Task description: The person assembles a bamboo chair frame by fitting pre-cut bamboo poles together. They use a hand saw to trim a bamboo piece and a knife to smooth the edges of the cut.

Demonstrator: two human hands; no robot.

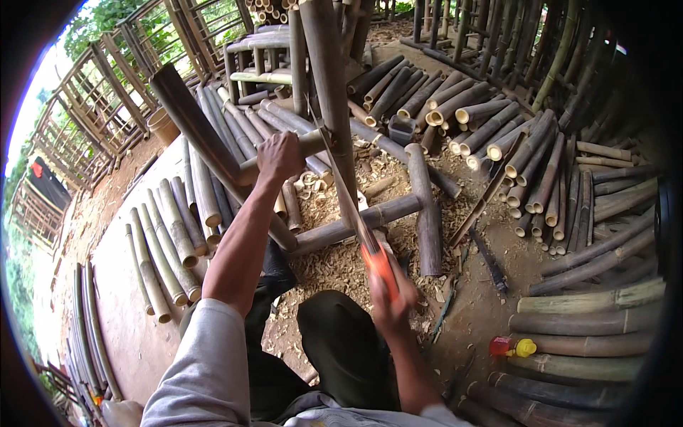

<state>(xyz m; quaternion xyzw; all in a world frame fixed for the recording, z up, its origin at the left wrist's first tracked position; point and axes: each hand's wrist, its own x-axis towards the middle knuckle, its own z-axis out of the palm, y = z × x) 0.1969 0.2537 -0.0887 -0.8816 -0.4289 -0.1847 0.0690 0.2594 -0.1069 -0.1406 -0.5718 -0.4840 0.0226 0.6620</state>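
Observation:
A handsaw (379, 269) with an orange handle is held in my right hand (393, 302), which is a little smeared by motion. Its long blade slants up and away, alongside a thick upright bamboo post (329, 85) and by the end of a short bamboo crosspiece (311, 144). Over that crosspiece my left hand (280, 158) is closed, with the fingers wrapped round it. At the left, the crosspiece meets a dark slanting bamboo pole (196, 124). Lower down, a bamboo rail (320, 235) runs across to a short bamboo post (427, 213). Whether the teeth touch the bamboo, I cannot tell.
Wood chips (320, 274) litter the ground around my knees. Cut bamboo lengths (165, 242) lie to the left, with a large pile of bamboo (491, 128) at the far right. Near right, a red bottle with a yellow cap (525, 347) rests on bamboo poles (583, 366).

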